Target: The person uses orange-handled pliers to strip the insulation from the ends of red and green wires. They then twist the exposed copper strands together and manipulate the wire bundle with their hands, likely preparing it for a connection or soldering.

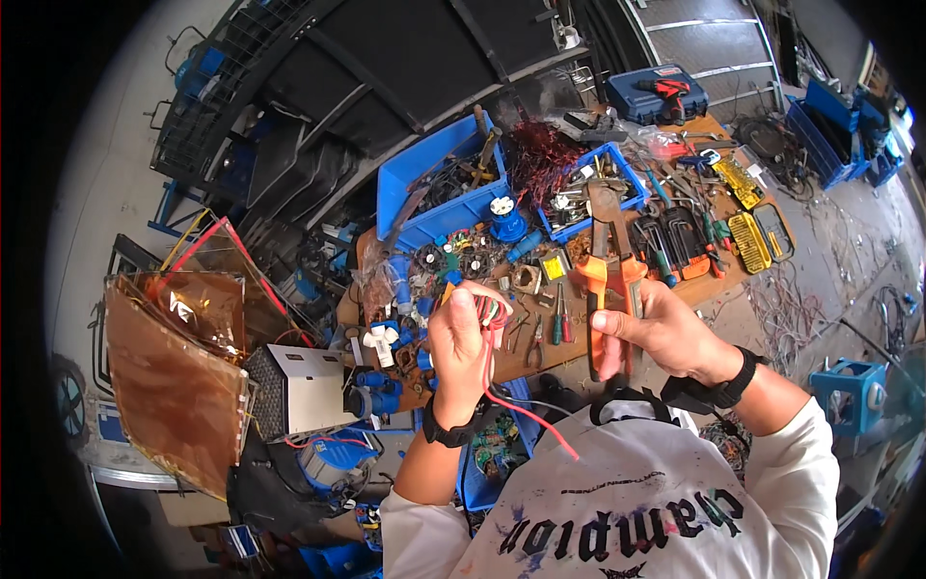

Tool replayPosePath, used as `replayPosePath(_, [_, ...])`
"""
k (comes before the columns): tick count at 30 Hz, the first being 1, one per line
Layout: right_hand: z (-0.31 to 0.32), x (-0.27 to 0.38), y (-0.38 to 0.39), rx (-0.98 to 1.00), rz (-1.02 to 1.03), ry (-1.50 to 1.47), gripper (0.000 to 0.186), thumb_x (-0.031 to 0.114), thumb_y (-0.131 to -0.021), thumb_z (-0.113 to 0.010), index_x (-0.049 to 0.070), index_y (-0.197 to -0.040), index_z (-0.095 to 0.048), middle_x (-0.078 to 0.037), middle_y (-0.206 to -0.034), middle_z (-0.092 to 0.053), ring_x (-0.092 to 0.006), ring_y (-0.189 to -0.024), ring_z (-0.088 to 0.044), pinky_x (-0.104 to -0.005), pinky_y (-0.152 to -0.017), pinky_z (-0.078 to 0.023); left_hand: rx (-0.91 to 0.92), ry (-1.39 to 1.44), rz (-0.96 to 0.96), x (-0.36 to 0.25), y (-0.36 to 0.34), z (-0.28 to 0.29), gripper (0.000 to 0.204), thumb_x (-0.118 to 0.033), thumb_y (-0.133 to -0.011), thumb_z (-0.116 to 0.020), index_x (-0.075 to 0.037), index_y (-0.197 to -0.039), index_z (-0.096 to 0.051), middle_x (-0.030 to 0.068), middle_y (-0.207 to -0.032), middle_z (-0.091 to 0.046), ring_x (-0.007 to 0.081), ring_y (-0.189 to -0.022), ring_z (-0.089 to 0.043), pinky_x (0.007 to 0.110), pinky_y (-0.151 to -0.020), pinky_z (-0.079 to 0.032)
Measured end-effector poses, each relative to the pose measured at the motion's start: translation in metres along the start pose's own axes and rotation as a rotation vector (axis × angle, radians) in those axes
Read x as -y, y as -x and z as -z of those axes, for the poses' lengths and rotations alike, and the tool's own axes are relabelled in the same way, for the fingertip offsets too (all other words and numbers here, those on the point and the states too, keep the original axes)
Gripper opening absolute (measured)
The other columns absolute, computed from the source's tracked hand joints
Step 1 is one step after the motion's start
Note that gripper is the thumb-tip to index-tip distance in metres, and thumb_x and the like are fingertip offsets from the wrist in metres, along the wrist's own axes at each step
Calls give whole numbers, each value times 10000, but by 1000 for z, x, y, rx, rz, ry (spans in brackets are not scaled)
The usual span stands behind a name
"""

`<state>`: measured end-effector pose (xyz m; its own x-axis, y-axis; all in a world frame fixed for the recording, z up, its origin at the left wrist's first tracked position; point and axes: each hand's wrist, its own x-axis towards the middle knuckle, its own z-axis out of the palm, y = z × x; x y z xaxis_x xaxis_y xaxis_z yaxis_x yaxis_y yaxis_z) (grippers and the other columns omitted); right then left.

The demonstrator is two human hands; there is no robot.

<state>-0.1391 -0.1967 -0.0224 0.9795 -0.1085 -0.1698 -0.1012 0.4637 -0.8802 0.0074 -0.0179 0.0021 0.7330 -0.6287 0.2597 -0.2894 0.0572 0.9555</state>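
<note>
My left hand (461, 343) is closed around a small bundle of coiled wires (492, 312), mostly red with some lighter and darker strands, held over the near part of the wooden workbench (719, 283). A red wire and a grey one dangle from it over my shirt. My right hand (646, 328), to the right of the bundle, grips large orange-handled pliers or cutters (610, 270), their metal head pointing away from me. The tool and the wire bundle are apart.
Blue bins (424, 217) of metal parts, a tangle of dark red wire (540, 164), hand tools and a drill (675, 101) crowd the bench. Copper-coloured panels (174, 386) lean at left; loose cables (791, 318) lie on the floor at right.
</note>
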Motion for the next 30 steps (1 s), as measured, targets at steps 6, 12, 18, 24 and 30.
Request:
replayPosePath(6, [1,1,-10,95,128,-34,490,244,-951,-585,8,-1345,-414,-74,-794,-676,-150,-650,-685,-235,-547,-501,-83,435,482,3,5,-14,606,-497,-1015,-259,-54,-694,-519,107,-725,-568,238,-690,-600,360,-603,-504])
replayPosePath(12, [-6,-6,-21,129,244,-81,371,229,-979,-544,9,-1257,-431,-3,-654,-559,-62,-484,-518,-211,-470,-434,286,822,794,12,16,-8,637,-530,-1005,-224,-77,-636,-475,262,-1125,-610,332,-1019,-622,477,-785,-535])
replayPosePath(18, [-23,-14,-29,98,265,-101,336,258,-991,-520,9,-1205,-451,5,-627,-536,-50,-477,-494,-190,-445,-403,172,945,824,18,26,-5,635,-553,-991,-241,-116,-582,-452,245,-996,-645,383,-951,-623,504,-883,-478])
replayPosePath(24, [-43,-24,-37,130,193,-86,261,245,-997,-505,11,-1101,-455,-18,-665,-564,-70,-462,-503,-206,-435,-413,220,851,832,8,32,11,662,-523,-999,-226,-108,-527,-433,234,-920,-644,429,-949,-605,519,-907,-459])
replayPosePath(30, [-71,-25,-48,132,199,-41,211,227,-993,-515,29,-995,-443,-24,-636,-547,-74,-448,-491,-214,-419,-402,175,853,792,6,40,39,661,-554,-990,-273,-99,-547,-454,131,-717,-623,280,-825,-628,420,-790,-490])
